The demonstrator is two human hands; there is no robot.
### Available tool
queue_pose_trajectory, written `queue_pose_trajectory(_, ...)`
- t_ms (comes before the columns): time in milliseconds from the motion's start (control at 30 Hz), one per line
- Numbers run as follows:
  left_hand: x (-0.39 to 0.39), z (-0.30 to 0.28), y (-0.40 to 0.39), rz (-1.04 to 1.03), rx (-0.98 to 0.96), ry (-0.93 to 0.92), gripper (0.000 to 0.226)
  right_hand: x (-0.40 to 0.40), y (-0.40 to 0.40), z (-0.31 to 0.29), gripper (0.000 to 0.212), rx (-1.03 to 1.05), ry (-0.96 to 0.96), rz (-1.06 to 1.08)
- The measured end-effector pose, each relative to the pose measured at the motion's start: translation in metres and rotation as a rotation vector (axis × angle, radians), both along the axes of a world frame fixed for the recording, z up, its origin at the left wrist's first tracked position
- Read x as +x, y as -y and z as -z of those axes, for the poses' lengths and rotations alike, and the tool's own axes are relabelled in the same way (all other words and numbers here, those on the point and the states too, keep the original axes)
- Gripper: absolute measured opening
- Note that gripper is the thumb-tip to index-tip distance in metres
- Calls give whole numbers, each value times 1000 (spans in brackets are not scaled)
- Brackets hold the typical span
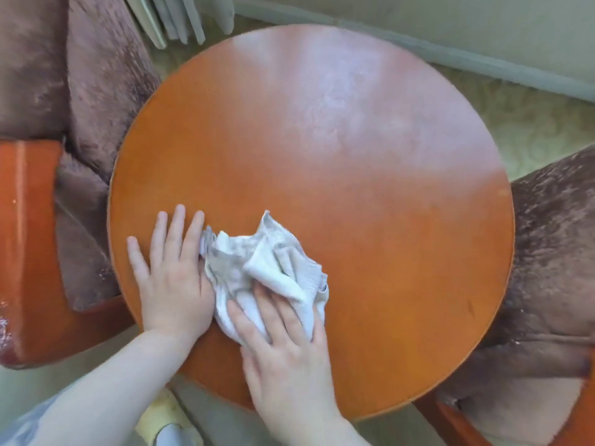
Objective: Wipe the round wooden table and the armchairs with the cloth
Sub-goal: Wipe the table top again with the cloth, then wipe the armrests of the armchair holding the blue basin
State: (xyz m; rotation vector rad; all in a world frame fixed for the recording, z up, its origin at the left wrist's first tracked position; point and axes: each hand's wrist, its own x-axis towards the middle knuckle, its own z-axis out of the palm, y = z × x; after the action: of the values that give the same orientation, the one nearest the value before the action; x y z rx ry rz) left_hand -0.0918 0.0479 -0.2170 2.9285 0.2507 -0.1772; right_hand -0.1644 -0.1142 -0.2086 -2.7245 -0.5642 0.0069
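Here both hands press a crumpled cloth (267, 272) near the round table's (354, 156) near-left edge. Left hand (174, 278) flat, fingers spread; right hand (286, 352) flat on the cloth, fingers apart

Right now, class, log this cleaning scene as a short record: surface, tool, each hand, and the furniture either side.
surface: round wooden table, pale dusty film on its far half
tool: crumpled white cloth on the near left part
left hand: flat on the table, touching the cloth's edge
right hand: fingers pressing on the cloth
furniture: left armchair, right armchair
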Motion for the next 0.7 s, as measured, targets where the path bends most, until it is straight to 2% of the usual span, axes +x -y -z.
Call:
queue_pose_trajectory(100, -47, -4, -16, 252, 95, -108, 60, -13, 93, -2, 58, -54, 45, -100)
queue_pose_trajectory(167, -63, -8, -18, 314, 82, -179, 62, -12, 144, -6, 57, -131, 46, 14)
queue_pose_trajectory(200, -66, -10, -17, 332, 73, -209, 62, -7, 147, -8, 55, -143, 26, 209)
queue_pose_trajectory(267, -68, -16, -14, 343, 71, -252, 62, 17, 114, -4, 53, -130, -2, 907)
queue_pose_trajectory(300, -68, -19, -13, 330, 63, -261, 62, 31, 86, -3, 55, -52, -58, 1202)
queue_pose_trajectory(333, -67, -22, -13, 317, 48, -267, 62, 41, 58, -7, 58, 33, -128, 1333)
queue_pose_trajectory(367, -64, -24, -16, 324, 28, -272, 63, 44, 33, -8, 60, 39, -134, 1324)
queue_pose_trajectory(400, -60, -28, -21, 360, 8, -286, 64, 37, 14, -4, 59, -26, -92, 1208)
queue_pose_trajectory(500, -37, -50, -58, 595, -29, -327, 62, -24, -12, -11, 56, -251, -89, 700)
queue_pose_trajectory(567, -13, -69, -95, 697, 8, -215, 57, -48, -15, -17, 57, -319, -111, 555)
queue_pose_trajectory(633, 17, -90, -134, 771, 94, -48, 55, -42, -23, -24, 57, -283, -175, 675)
queue_pose_trajectory(700, 50, -110, -171, 765, 184, 90, 53, -11, -48, -34, 60, -92, -269, 1032)
